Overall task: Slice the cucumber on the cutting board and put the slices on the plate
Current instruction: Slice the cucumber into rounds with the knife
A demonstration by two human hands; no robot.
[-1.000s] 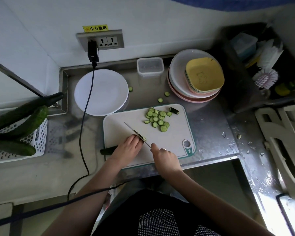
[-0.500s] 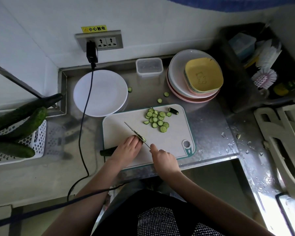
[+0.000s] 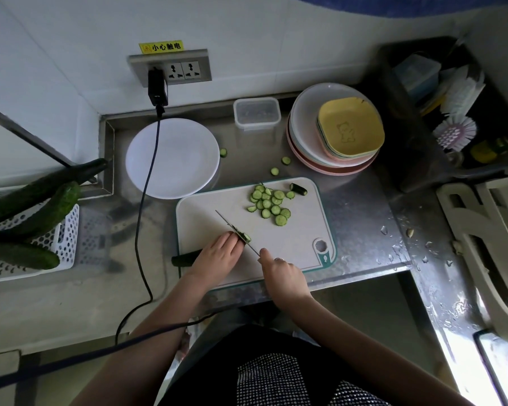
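A dark green cucumber (image 3: 185,257) lies across the front left of the pale cutting board (image 3: 299,241), its end sticking out past the board's left edge. My left hand (image 3: 219,256) presses down on it, hiding most of it. My right hand (image 3: 282,273) grips a knife (image 3: 232,227) whose blade meets the cucumber's cut end just beyond my left fingertips. Several cut slices (image 3: 269,204) lie piled at the board's far side, with a cucumber end piece (image 3: 299,189) beside them. The white plate (image 3: 185,165) sits bare behind the board's left corner.
Three stray slices (image 3: 276,170) lie on the steel counter behind the board. A black cable (image 3: 147,200) runs from the wall socket across the plate. A clear lidded box (image 3: 256,112) and stacked dishes (image 3: 335,127) stand at the back. More cucumbers (image 3: 35,206) rest on a white basket at left.
Both hands and the knife stay at the cucumber's cut end with almost no shift; the slice pile looks the same.
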